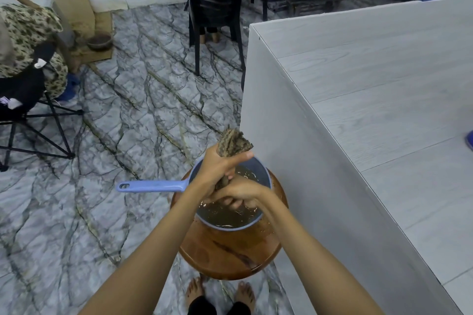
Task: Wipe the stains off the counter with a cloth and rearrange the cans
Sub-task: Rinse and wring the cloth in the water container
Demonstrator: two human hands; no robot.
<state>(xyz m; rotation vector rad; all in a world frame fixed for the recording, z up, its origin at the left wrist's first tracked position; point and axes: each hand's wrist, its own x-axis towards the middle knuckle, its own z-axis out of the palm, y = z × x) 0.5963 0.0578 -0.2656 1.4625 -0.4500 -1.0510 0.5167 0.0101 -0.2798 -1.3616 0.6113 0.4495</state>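
A dark patterned cloth [234,142] is twisted between both hands above a blue scoop bowl [267,176] of murky water. My left hand [217,170] grips the cloth's upper part, whose end sticks up past the fingers. My right hand [239,193] grips its lower part just over the water. The white counter [371,100] stands to the right of the bowl. A blue object [469,139] shows at the counter's right edge, cut off by the frame. I see no whole cans.
The bowl, with a long blue handle [151,186] pointing left, rests on a round wooden stool [225,256]. My bare feet [220,291] stand before it on marble-patterned floor. A black chair [215,7] stands behind the counter's corner. A seated person [28,41] is at far left.
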